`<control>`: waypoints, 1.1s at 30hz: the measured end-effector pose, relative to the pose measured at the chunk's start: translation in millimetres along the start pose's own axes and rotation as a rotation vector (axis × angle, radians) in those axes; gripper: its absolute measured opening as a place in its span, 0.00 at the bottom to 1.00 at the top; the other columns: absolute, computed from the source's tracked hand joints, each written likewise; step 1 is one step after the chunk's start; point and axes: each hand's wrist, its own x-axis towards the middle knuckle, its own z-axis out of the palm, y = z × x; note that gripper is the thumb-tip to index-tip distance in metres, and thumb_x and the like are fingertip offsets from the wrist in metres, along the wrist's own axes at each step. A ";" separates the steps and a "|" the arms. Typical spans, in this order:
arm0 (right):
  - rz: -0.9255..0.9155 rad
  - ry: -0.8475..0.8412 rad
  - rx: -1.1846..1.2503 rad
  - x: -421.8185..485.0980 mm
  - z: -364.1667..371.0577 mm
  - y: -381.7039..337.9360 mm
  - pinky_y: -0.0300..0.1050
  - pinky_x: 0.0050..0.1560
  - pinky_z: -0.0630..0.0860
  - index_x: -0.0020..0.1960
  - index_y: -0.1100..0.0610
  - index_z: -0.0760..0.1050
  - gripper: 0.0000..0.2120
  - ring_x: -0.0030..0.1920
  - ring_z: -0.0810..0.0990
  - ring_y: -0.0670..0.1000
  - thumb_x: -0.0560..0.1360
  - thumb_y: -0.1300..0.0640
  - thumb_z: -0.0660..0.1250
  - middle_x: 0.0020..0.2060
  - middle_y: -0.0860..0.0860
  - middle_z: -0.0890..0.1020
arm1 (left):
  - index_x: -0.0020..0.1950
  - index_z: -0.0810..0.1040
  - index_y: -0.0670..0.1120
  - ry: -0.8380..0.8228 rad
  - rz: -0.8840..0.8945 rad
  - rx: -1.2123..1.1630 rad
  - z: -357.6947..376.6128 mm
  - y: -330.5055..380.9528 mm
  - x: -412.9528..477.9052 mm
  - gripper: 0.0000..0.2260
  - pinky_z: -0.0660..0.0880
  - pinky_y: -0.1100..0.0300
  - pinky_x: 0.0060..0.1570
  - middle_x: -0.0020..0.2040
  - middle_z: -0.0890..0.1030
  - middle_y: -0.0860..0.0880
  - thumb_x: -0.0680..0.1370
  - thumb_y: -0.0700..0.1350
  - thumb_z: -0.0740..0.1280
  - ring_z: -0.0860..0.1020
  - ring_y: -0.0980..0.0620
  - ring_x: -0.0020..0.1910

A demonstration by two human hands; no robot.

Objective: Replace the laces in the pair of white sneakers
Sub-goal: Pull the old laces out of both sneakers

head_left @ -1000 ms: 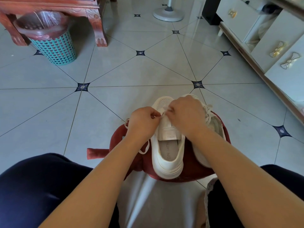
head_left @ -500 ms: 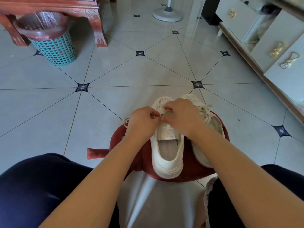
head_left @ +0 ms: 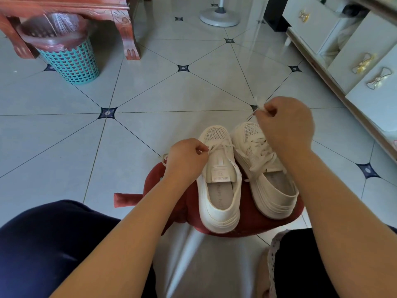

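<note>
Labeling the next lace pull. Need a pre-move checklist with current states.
1. Left hand pinches the lace at the left sneaker: ok.
2. Right hand pinches a lace end, raised beyond the right sneaker: ok.
3. Lace out of the left sneaker: not ok, it crosses the front eyelets.
4. Right sneaker unlaced: not ok, fully laced.
5. Both sneakers resting on the red cushion: ok.
6. New laces within reach: cannot tell, none in view.

Bare forearms (head_left: pixel 129 233), navy trousers (head_left: pixel 43 244), white lace trim (head_left: pixel 270 254) on black.
</note>
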 end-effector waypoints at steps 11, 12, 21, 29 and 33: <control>-0.076 -0.157 0.051 -5.5 3.3 -6.5 0.42 0.34 0.59 0.39 0.55 0.72 0.05 0.38 0.69 0.50 0.73 0.56 0.63 0.36 0.50 0.73 | 0.45 0.81 0.47 0.014 0.006 0.016 1.5 -1.7 0.3 0.06 0.66 0.75 0.31 0.32 0.73 0.59 0.74 0.41 0.65 0.72 0.60 0.33; -0.144 -0.299 0.019 -10.9 11.9 -9.8 0.42 0.37 0.62 0.42 0.56 0.74 0.04 0.40 0.71 0.51 0.74 0.56 0.63 0.38 0.50 0.74 | 0.45 0.81 0.47 0.010 0.009 0.013 1.8 -1.8 0.4 0.05 0.67 0.76 0.30 0.32 0.73 0.59 0.74 0.41 0.65 0.72 0.61 0.32; -0.475 -0.380 -0.291 -40.0 48.5 -30.2 0.45 0.44 0.60 0.51 0.51 0.78 0.11 0.50 0.74 0.55 0.74 0.46 0.64 0.46 0.52 0.77 | 0.47 0.81 0.45 0.009 0.036 0.029 3.6 -0.3 0.8 0.06 0.64 0.70 0.36 0.37 0.76 0.54 0.73 0.42 0.65 0.74 0.56 0.40; -0.006 -0.027 -0.024 14.3 -9.0 10.4 0.42 0.32 0.58 0.32 0.57 0.63 0.16 0.38 0.70 0.57 0.75 0.55 0.62 0.34 0.53 0.69 | 0.47 0.80 0.47 0.019 0.011 0.055 -0.2 -1.8 -1.4 0.06 0.70 0.65 0.37 0.35 0.73 0.57 0.74 0.42 0.64 0.73 0.58 0.35; -0.072 -0.354 -0.015 -4.5 6.4 4.9 0.43 0.31 0.57 0.34 0.55 0.63 0.14 0.38 0.67 0.52 0.76 0.56 0.62 0.31 0.49 0.68 | 0.46 0.80 0.47 0.006 0.022 0.053 3.4 -0.2 -0.5 0.05 0.64 0.72 0.32 0.34 0.73 0.57 0.74 0.43 0.64 0.72 0.60 0.34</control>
